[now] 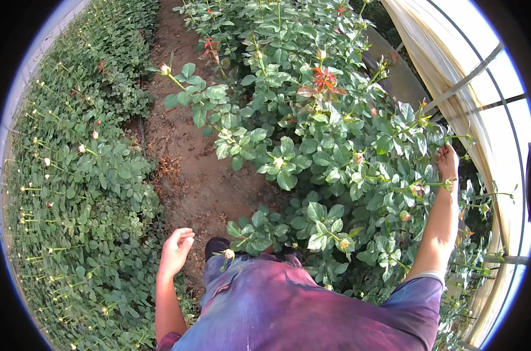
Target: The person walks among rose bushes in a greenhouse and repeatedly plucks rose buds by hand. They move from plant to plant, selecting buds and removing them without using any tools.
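Note:
My right arm reaches out over the rose bushes [318, 145], and my right hand [447, 158] is among leaves and stems at their far right side. Its fingers are curled; whether they grip a stem cannot be told. Over the dirt path, my left hand [177, 246] is held low with its fingers bent together, and nothing shows in it. A pale rosebud [229, 253] stands close in front of my shirt. Another bud, pinkish green [405, 215], sits to the left of my right forearm. Red young leaves [324, 80] rise from the bushes farther ahead.
A dirt path [191, 180] with dry leaves runs ahead between the plants. Dense rose bushes with many buds [94, 184] fill the left side. At the right hang plastic sheeting [458, 83] and a metal greenhouse pole [467, 79]. One rose stem [177, 82] leans over the path.

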The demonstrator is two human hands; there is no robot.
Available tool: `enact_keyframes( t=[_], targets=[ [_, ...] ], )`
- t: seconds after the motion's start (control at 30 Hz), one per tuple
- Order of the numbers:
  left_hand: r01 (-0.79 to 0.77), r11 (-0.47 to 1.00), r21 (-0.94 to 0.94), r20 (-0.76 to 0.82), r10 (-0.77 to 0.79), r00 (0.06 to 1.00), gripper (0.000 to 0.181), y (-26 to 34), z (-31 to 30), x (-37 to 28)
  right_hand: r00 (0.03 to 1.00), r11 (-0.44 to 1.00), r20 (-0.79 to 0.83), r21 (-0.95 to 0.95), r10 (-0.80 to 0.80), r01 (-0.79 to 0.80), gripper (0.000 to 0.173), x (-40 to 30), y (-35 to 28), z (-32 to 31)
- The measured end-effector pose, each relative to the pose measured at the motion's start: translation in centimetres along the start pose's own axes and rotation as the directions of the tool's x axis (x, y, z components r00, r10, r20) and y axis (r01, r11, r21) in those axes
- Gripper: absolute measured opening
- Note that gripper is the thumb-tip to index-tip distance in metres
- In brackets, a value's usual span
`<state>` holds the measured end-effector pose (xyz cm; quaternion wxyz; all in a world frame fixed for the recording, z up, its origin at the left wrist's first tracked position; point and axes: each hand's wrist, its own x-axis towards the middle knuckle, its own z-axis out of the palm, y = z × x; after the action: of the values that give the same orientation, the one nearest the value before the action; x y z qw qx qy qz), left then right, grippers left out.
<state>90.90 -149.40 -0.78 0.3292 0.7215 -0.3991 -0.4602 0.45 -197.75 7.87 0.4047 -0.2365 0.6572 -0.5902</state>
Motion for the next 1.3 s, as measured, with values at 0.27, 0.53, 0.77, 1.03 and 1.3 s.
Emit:
enact_keyframes(
  t=[0.27, 0.53, 0.77, 1.03, 1.3],
  targets=[
    [-0.013, 0.999, -0.047, 0.13, 0.019, 0.991, 0.037, -5.5, -5.6, 5.9, 0.833, 0.779, 0.21, -0.295, -0.513, 0.554, 0.022, -22.2, -10.2, 9.9],
    [-0.154, 0.988, 0.02, 0.264, 0.144, 0.954, 0.036, -6.0, -13.4, 15.4, 0.77, 0.654, 0.383, -0.408, -0.511, 0.637, 0.018, -50.8, -4.9, 26.3],
    [-0.166, 0.984, 0.06, 0.44, 0.123, 0.89, 0.037, -5.5, -19.0, 18.6, 0.904, 0.65, 0.301, -0.629, -0.303, 0.427, 0.029, -54.1, 5.4, 34.1],
    [-0.314, 0.949, 0.021, 0.489, 0.264, 0.831, 0.034, 1.7, -18.4, 21.0, 0.964, 0.712, -0.244, -0.695, -0.102, -0.1, 0.074, -37.8, 12.9, 39.3],
    [-0.282, 0.949, -0.137, 0.334, 0.313, 0.889, 0.033, 5.2, -16.5, 22.9, 0.965, 0.945, -0.235, -0.325, -0.116, 0.034, 0.051, -32.3, 16.2, 38.0]
  ],
)
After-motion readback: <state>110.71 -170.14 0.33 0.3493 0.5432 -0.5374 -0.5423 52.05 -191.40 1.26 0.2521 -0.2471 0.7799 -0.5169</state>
